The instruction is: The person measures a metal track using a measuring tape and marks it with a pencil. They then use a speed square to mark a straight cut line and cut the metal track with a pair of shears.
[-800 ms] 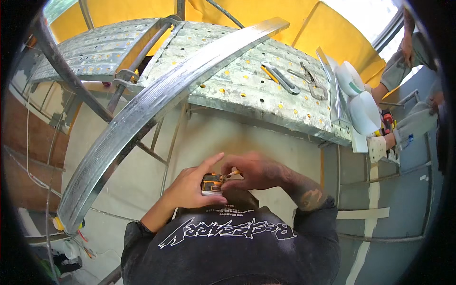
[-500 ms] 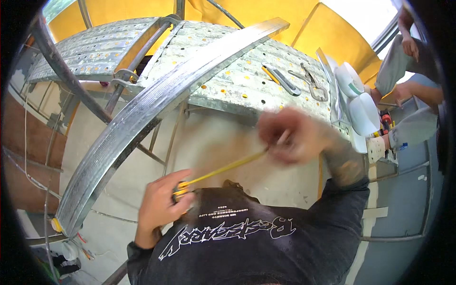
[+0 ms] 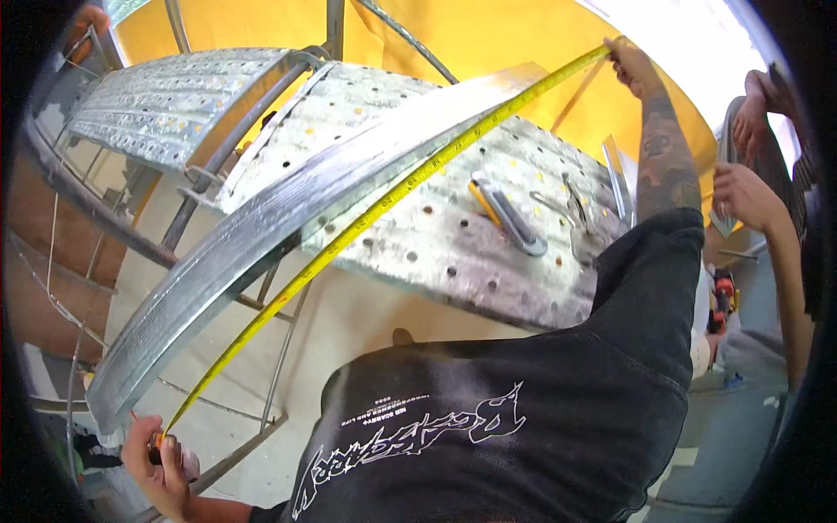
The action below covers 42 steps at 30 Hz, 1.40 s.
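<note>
A yellow tape measure blade (image 3: 384,202) is drawn out in a long diagonal from lower left to upper right. My left hand (image 3: 166,475) is closed around its case (image 3: 156,448), and a thin reddish tip shows by the fingers. At the far end my right hand (image 3: 635,70) pinches the blade's tip with the arm stretched out. Beside the blade runs a long ribbed metal stud (image 3: 235,227), resting across a perforated scaffold plank (image 3: 436,261). The blade lies along the stud's near side. Its lower end is close to my left hand.
On the plank lie a yellow-and-grey utility knife (image 3: 508,215) and metal locking pliers (image 3: 574,205). Scaffold tubes (image 3: 105,213) cross at left. Another person's hand (image 3: 745,193) is at the right. Yellow sheeting (image 3: 253,26) hangs behind.
My hands have moved far apart, the left down and left, the right up and right. Much more tape is drawn out, now alongside the stud. The other person's hands at right have shifted.
</note>
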Each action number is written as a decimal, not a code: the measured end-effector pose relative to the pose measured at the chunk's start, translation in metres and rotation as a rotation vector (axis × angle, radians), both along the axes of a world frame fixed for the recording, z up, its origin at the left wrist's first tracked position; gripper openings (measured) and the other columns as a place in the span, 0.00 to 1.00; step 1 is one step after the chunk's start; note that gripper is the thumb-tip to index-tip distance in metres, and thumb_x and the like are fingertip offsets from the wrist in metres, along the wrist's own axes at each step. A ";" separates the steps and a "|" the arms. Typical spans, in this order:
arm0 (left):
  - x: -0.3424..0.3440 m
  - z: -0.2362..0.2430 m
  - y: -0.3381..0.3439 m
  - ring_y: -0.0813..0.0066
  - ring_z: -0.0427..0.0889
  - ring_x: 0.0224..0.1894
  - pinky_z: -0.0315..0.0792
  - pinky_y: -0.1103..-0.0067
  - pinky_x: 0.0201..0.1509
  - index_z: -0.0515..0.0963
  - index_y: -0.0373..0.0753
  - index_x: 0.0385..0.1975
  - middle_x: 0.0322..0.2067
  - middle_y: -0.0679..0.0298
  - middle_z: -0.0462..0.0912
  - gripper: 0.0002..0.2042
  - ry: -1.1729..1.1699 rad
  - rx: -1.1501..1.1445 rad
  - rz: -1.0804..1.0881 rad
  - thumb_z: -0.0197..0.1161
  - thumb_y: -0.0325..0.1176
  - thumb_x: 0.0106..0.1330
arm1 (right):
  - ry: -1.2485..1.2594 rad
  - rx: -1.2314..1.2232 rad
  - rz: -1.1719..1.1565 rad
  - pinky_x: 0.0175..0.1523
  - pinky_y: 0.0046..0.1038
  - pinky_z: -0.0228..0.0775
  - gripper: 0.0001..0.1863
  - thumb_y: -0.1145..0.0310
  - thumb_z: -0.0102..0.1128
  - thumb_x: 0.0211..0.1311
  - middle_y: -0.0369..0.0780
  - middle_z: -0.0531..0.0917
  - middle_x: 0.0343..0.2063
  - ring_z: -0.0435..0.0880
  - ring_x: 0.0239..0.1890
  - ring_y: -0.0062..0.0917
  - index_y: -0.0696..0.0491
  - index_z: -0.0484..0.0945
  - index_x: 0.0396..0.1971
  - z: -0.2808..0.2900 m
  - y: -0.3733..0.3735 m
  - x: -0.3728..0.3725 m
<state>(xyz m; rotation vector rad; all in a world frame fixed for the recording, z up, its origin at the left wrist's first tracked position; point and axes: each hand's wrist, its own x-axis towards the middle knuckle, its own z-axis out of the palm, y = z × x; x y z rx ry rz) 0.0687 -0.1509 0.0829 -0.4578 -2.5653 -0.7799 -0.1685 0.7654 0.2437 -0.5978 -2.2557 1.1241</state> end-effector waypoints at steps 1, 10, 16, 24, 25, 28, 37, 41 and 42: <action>-0.004 0.006 0.013 0.80 0.69 0.31 0.65 0.78 0.36 0.78 0.33 0.49 0.33 0.66 0.73 0.09 -0.037 -0.018 0.084 0.58 0.29 0.75 | -0.106 0.037 -0.052 0.17 0.22 0.50 0.21 0.49 0.68 0.69 0.31 0.74 0.18 0.63 0.14 0.14 0.52 0.81 0.28 -0.016 0.017 -0.016; -0.059 0.048 0.134 0.47 0.78 0.29 0.69 0.62 0.33 0.80 0.34 0.38 0.28 0.49 0.78 0.06 -0.101 -0.265 0.234 0.58 0.28 0.73 | -0.334 0.490 -0.267 0.27 0.39 0.73 0.27 0.46 0.67 0.65 0.45 0.84 0.28 0.83 0.26 0.34 0.61 0.83 0.29 -0.134 0.101 -0.139; -0.080 0.050 0.134 0.47 0.80 0.29 0.70 0.62 0.32 0.79 0.35 0.36 0.29 0.50 0.80 0.06 -0.100 -0.330 0.254 0.60 0.30 0.72 | -0.285 0.618 -0.290 0.47 0.42 0.78 0.31 0.47 0.64 0.65 0.56 0.88 0.40 0.89 0.44 0.44 0.66 0.85 0.43 -0.175 0.109 -0.163; -0.090 0.049 0.124 0.47 0.80 0.30 0.71 0.63 0.34 0.79 0.35 0.34 0.29 0.50 0.81 0.06 -0.210 -0.333 0.292 0.62 0.30 0.70 | -0.262 0.764 -0.211 0.47 0.45 0.74 0.35 0.41 0.61 0.66 0.53 0.87 0.38 0.87 0.41 0.39 0.65 0.85 0.41 -0.135 0.073 -0.144; -0.090 0.047 0.124 0.47 0.81 0.30 0.71 0.63 0.34 0.79 0.35 0.34 0.29 0.50 0.81 0.06 -0.194 -0.306 0.256 0.62 0.30 0.71 | -0.260 0.766 -0.207 0.47 0.45 0.74 0.35 0.41 0.61 0.66 0.53 0.87 0.38 0.87 0.41 0.39 0.65 0.85 0.41 -0.122 0.059 -0.144; -0.091 0.041 0.123 0.47 0.81 0.31 0.72 0.63 0.35 0.80 0.34 0.34 0.29 0.50 0.81 0.06 -0.207 -0.280 0.308 0.61 0.29 0.71 | -0.228 0.809 -0.236 0.53 0.45 0.72 0.37 0.38 0.56 0.70 0.52 0.86 0.41 0.84 0.46 0.39 0.65 0.82 0.48 -0.078 -0.001 -0.149; -0.097 0.034 0.128 0.49 0.84 0.36 0.76 0.62 0.39 0.82 0.41 0.47 0.41 0.55 0.84 0.08 -0.121 -0.353 0.340 0.61 0.28 0.71 | 0.024 0.660 0.770 0.46 0.27 0.68 0.21 0.53 0.50 0.77 0.34 0.77 0.30 0.74 0.36 0.20 0.59 0.77 0.38 -0.041 -0.232 -0.098; -0.092 0.038 0.136 0.51 0.85 0.36 0.77 0.63 0.40 0.83 0.44 0.52 0.42 0.58 0.85 0.12 -0.044 -0.458 0.305 0.61 0.28 0.71 | -0.024 0.691 1.046 0.43 0.28 0.74 0.21 0.56 0.57 0.77 0.39 0.86 0.32 0.79 0.33 0.20 0.59 0.83 0.51 -0.054 -0.304 -0.052; -0.090 0.039 0.138 0.53 0.86 0.37 0.77 0.64 0.40 0.83 0.45 0.54 0.43 0.58 0.85 0.14 -0.076 -0.479 0.318 0.62 0.28 0.71 | -0.138 0.678 1.034 0.48 0.32 0.75 0.21 0.56 0.56 0.76 0.45 0.87 0.37 0.84 0.38 0.29 0.58 0.84 0.52 -0.057 -0.316 -0.042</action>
